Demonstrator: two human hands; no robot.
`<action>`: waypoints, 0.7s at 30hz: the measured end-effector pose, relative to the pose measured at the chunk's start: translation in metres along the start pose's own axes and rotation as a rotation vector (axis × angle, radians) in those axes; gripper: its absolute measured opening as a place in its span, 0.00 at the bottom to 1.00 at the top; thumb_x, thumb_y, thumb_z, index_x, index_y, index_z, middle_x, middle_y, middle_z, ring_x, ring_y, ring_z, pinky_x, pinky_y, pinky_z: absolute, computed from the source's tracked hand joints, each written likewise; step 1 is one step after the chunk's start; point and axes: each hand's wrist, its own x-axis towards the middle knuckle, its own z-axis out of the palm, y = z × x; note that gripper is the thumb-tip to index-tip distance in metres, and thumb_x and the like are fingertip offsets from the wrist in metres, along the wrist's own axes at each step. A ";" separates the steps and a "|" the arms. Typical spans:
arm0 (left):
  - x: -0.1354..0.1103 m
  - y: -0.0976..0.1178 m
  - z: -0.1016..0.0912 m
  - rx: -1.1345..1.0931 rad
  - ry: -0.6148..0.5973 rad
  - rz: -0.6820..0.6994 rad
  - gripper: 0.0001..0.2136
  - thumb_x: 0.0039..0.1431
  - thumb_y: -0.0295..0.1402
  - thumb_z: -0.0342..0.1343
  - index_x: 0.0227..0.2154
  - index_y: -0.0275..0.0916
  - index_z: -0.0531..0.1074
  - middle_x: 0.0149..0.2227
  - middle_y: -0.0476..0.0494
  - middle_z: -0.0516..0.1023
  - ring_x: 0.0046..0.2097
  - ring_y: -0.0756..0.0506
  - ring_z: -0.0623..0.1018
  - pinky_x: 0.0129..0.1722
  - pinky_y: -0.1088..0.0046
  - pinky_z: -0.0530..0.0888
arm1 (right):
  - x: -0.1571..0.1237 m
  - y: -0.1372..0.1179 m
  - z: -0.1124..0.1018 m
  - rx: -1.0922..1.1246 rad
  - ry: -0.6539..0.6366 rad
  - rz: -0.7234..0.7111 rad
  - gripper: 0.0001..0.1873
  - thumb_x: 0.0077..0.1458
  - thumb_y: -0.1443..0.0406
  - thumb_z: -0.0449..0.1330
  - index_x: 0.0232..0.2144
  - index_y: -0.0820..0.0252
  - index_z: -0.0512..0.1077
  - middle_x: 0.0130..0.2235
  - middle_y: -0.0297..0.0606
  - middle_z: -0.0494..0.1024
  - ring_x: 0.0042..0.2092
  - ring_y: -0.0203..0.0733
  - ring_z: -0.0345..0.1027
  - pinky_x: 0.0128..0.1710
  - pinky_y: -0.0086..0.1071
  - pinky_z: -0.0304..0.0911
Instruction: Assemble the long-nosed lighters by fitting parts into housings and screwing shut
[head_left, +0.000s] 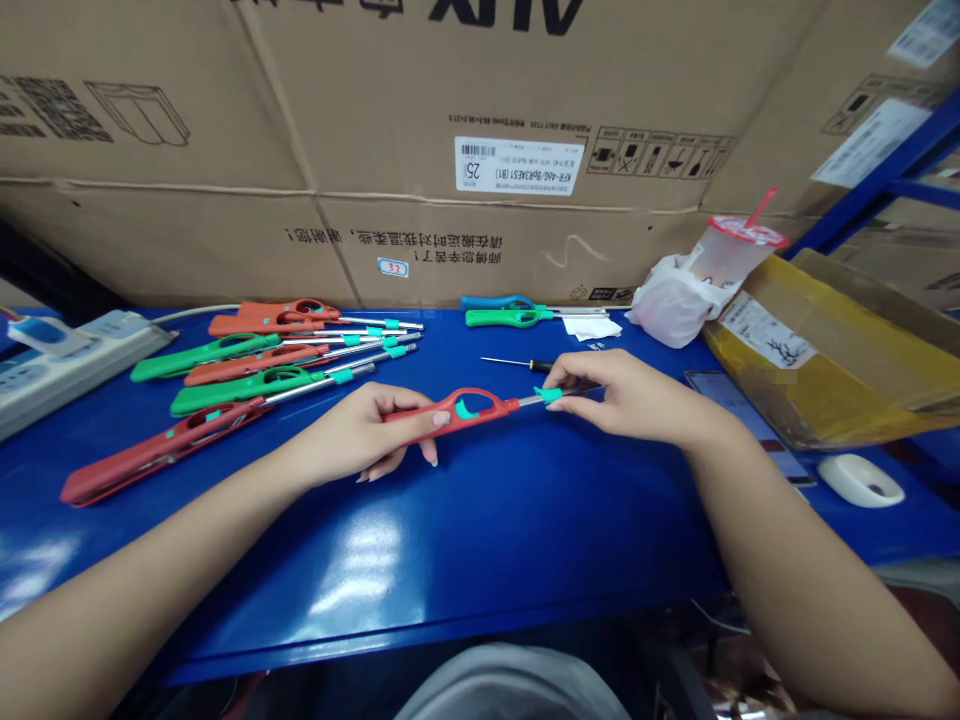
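A red long-necked gas lighter [487, 403] with a teal trigger is held between both hands above the blue table. My left hand [382, 430] is closed around its handle, the thumb lying on top. My right hand [611, 395] pinches the metal neck near a small teal clip [550, 394]; the neck's tip is hidden by the fingers. Just behind the right hand lies a screwdriver [525, 363] with a black and yellow handle. To the left, several red and green lighters [247, 385] lie side by side, their necks pointing right.
A blue lighter [495, 303] and a green lighter [506, 317] lie at the back beside white paper [592, 328]. Cardboard boxes [405, 220] wall the rear. On the right are a bagged drink cup [731, 250], a yellow-taped box [817, 350], a phone [750, 425] and a white mouse-shaped object [855, 478]. A power strip [90, 350] stands left.
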 end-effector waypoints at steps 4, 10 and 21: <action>-0.002 0.001 0.001 -0.037 -0.029 -0.002 0.22 0.61 0.53 0.62 0.39 0.34 0.79 0.32 0.41 0.84 0.13 0.57 0.64 0.11 0.81 0.56 | 0.004 -0.007 0.014 -0.044 0.048 -0.092 0.05 0.63 0.64 0.62 0.41 0.57 0.75 0.41 0.38 0.83 0.41 0.43 0.76 0.42 0.34 0.66; -0.005 0.002 0.002 -0.057 -0.059 0.033 0.22 0.62 0.52 0.61 0.37 0.33 0.80 0.31 0.40 0.83 0.14 0.58 0.63 0.11 0.82 0.54 | 0.006 -0.014 0.028 -0.120 0.114 -0.214 0.04 0.66 0.65 0.60 0.42 0.56 0.74 0.42 0.40 0.83 0.42 0.44 0.76 0.42 0.35 0.67; -0.007 0.005 0.002 -0.254 -0.162 -0.095 0.23 0.60 0.51 0.62 0.21 0.35 0.77 0.10 0.54 0.59 0.11 0.58 0.52 0.09 0.83 0.45 | 0.006 -0.019 0.043 -0.180 0.134 -0.270 0.05 0.67 0.66 0.56 0.40 0.58 0.73 0.40 0.43 0.83 0.39 0.45 0.76 0.39 0.37 0.68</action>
